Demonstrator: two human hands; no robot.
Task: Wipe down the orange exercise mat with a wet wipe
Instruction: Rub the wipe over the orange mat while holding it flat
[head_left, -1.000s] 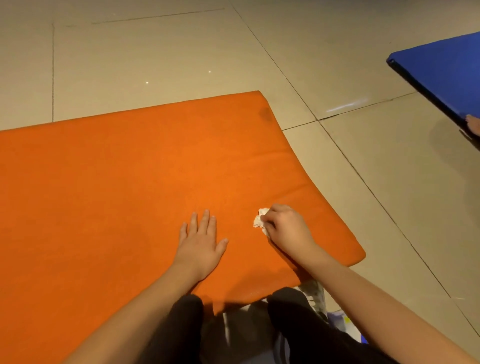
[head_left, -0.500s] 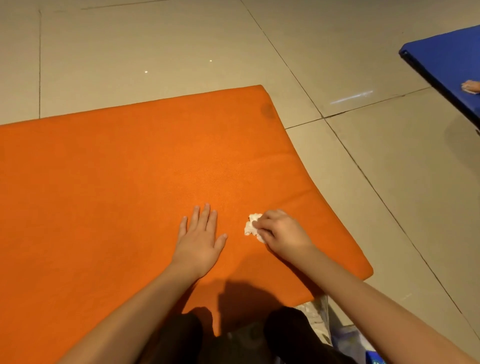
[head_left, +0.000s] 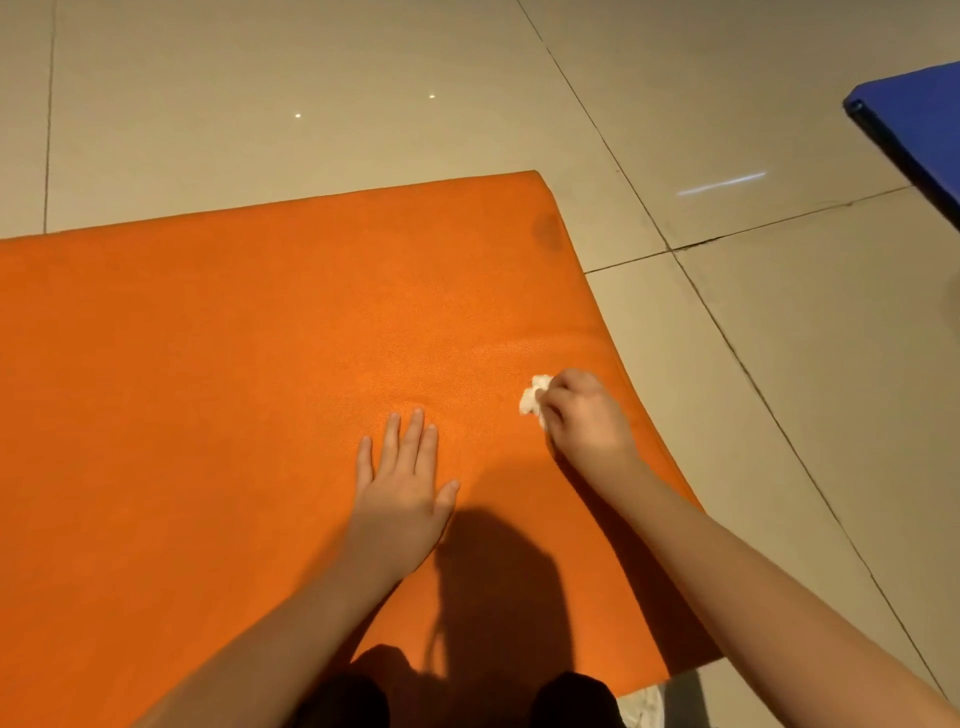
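Orange mat (head_left: 208, 389) lies flat on the tiled floor (head_left: 311, 104), filling the left and middle of the view. Its far right corner sits near a tile seam, and its right edge runs down toward the near right corner. Right hand (head_left: 584, 415) is on the mat close to the right edge, roughly midway along it, knuckles up. Its fingers are curled down and bunched tight round a small crumpled white wipe (head_left: 532, 397). The wipe sticks out on the hand's left side and touches the mat surface. Left hand (head_left: 400, 493) lies palm-down in the near half of the mat, left of the right hand and apart from it. Its fingers are straight and close together, thumb spread to the right, holding nothing. Bare forearms (head_left: 753, 587) reach in across the near edge. Dark smudge (head_left: 548, 234) on the mat just inside the far right corner, well apart from the wipe. Shadow (head_left: 498, 571) falls on the mat between the forearms. Dark trousers (head_left: 576, 696) show at the bottom, at the near edge. Blue mat (head_left: 919, 124) lies on the floor at upper right, well apart from the orange one and cut off by the frame.
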